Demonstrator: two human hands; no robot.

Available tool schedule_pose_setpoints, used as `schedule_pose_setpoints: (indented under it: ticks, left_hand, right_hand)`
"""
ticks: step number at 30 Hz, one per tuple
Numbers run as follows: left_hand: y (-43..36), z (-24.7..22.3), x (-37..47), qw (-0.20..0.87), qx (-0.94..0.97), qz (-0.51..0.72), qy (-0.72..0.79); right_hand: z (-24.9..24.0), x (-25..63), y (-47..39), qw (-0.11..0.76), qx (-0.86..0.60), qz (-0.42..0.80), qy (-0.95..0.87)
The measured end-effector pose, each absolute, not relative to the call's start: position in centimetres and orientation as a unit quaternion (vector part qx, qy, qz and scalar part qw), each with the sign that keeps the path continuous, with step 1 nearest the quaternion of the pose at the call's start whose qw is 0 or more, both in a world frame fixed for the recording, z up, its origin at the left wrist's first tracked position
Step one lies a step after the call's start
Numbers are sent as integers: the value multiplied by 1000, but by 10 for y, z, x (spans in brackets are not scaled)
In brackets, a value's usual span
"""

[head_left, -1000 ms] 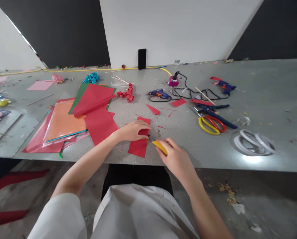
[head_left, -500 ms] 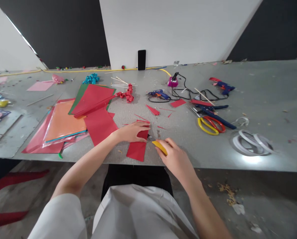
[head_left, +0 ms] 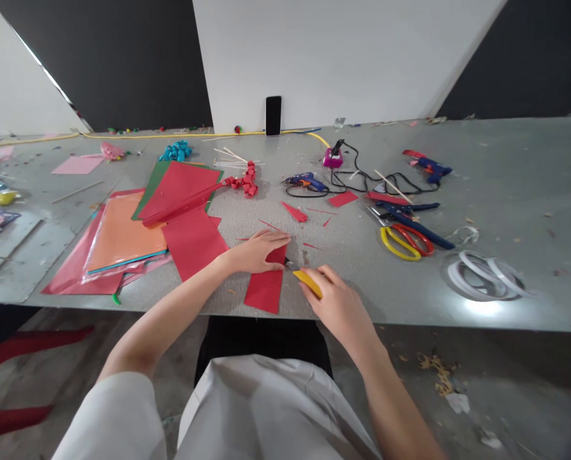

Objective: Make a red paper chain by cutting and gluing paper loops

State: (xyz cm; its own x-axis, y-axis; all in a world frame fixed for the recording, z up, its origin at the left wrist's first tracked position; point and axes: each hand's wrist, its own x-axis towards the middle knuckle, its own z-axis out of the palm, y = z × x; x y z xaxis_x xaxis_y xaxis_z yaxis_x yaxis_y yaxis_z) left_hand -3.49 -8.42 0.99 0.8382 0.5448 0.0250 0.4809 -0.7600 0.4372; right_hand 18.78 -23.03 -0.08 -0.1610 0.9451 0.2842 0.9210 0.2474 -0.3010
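Nearest us, a narrow red paper strip (head_left: 264,292) lies near the front edge of the grey tabletop (head_left: 400,294). Our left hand (head_left: 259,251), open with fingers spread, rests flat on its upper part. Our right hand (head_left: 332,292) is clenched round a yellow-handled cutting tool (head_left: 309,283); the strip lies to the left of that grip, just beside the tool's tip, and we cannot tell whether they touch. To our left, a clear plastic sleeve (head_left: 92,272) holds orange paper (head_left: 125,223), with blue edges showing beneath. To our right sit scissors with one yellow and one red loop (head_left: 385,239). Farther off, we see a blue glue gun (head_left: 309,181) with a black cord, and a dark-screened phone (head_left: 273,116) leans upright against the white wall (head_left: 338,57).
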Motion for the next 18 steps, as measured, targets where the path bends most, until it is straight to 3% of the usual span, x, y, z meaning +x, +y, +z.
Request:
schedule_pose_setpoints:
  ticks: [18]
  left_hand:
    - [-90,19,-39,209,943,44,255]
  right_hand:
    - [-4,188,-224,214,-623,30,-752]
